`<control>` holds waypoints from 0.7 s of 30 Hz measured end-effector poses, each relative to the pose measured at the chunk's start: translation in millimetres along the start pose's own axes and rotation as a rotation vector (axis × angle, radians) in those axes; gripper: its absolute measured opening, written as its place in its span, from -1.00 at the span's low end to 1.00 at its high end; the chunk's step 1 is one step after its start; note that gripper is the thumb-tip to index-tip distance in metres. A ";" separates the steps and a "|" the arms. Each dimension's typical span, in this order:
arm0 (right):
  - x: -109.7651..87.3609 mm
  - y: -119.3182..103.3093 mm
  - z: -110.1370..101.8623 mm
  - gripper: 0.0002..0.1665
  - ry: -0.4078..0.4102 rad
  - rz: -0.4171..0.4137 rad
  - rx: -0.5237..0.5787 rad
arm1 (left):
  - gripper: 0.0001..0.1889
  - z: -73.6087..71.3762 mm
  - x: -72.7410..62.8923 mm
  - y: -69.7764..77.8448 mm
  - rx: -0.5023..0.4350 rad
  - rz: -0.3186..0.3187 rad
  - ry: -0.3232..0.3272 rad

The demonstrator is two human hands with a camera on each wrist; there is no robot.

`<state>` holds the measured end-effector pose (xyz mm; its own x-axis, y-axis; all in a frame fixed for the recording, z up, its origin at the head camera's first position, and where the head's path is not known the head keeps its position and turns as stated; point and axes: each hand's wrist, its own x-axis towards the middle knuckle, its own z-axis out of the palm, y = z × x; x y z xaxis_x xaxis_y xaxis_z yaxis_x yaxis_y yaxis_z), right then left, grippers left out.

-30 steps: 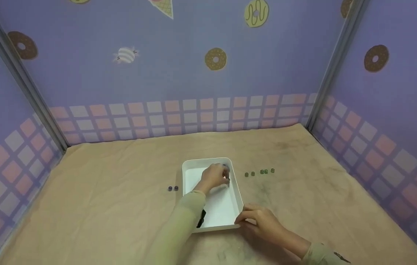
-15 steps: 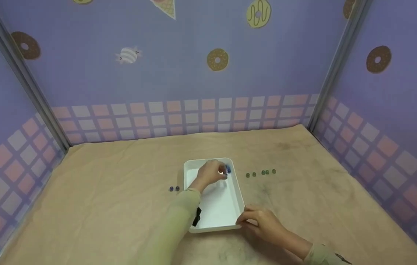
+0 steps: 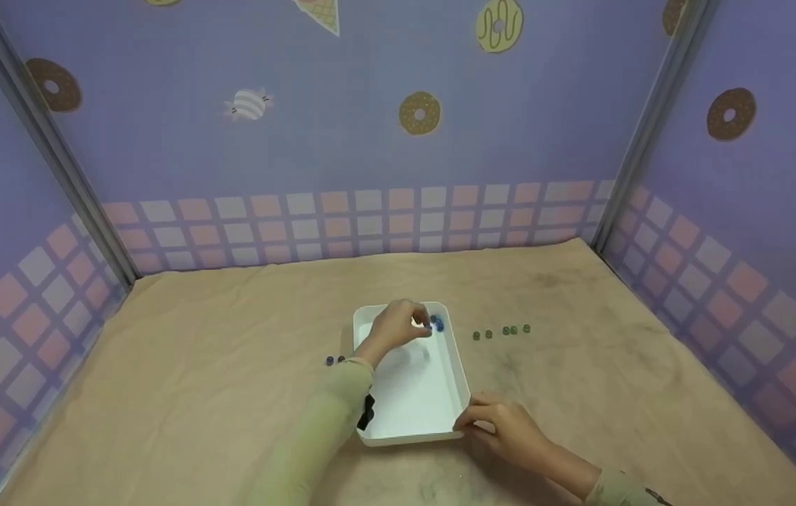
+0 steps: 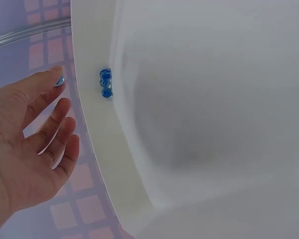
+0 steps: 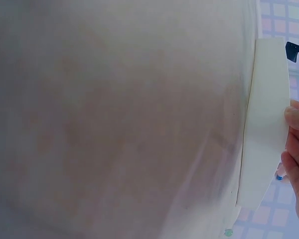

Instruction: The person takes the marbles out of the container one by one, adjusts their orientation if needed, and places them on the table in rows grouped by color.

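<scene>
My left hand (image 3: 398, 325) is over the far part of a white tray (image 3: 426, 414), pinching a blue-and-white glass marble (image 4: 60, 80) between thumb and forefinger. The other fingers are spread and loosely bent. Several blue marbles (image 4: 105, 82) rest together against the tray's wall, at its far right corner in the head view. My right hand (image 3: 510, 427) grips the tray's near right corner, with the thumb on the wall (image 5: 269, 119) in the right wrist view.
Several green marbles (image 3: 506, 330) lie in a loose row right of the tray. Dark blue marbles (image 3: 329, 360) sit to its left, one partly hidden by my left sleeve (image 3: 327, 407). Patterned walls (image 3: 313, 126) enclose the cloth-covered table (image 3: 215, 351).
My left hand has risen slightly and moved left, away from the tray's right wall, with the marble in its fingers. More of the blue marbles there now shows. My right hand keeps its grip.
</scene>
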<state>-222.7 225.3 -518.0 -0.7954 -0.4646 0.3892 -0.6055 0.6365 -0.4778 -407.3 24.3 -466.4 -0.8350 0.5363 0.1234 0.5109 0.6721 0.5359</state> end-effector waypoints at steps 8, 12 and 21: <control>0.4 1.7 0.8 -0.94 0.032 -0.057 0.032 | -0.82 -10.4 -6.9 -4.2 -0.013 0.017 0.017; 0.6 1.3 0.9 -0.93 0.037 -0.062 0.025 | -0.84 -16.2 -13.5 -6.9 -0.030 0.036 0.037; -0.7 1.6 1.4 -0.95 0.040 -0.049 -0.010 | -0.86 -32.2 -32.9 -17.2 -0.056 0.062 0.100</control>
<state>-223.2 225.8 -520.1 -0.7632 -0.4703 0.4432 -0.6431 0.6202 -0.4493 -395.2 -21.3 -452.8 -0.8197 0.5206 0.2391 0.5525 0.6082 0.5700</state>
